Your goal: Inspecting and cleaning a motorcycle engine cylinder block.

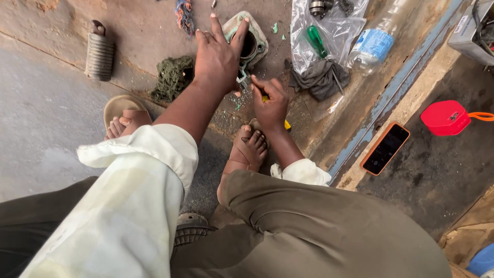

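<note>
Head view is showing the left hand (218, 56) pressing spread fingers on a metal engine part (250, 44); the right hand (271, 103) is gripping a yellow-handled tool (286, 124) just below them. A slip could gouge fingertips.

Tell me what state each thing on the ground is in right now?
Metal engine part: lying flat, round opening up, pressed by the left hand.
Yellow-handled tool: gripped in the right hand.
Green-handled screwdriver: lying unused on the clear plastic bag.
Plastic bottle: on its side.
Phone: screen dark, face up.
Red case: closed.
Grey rag: crumpled.
</note>
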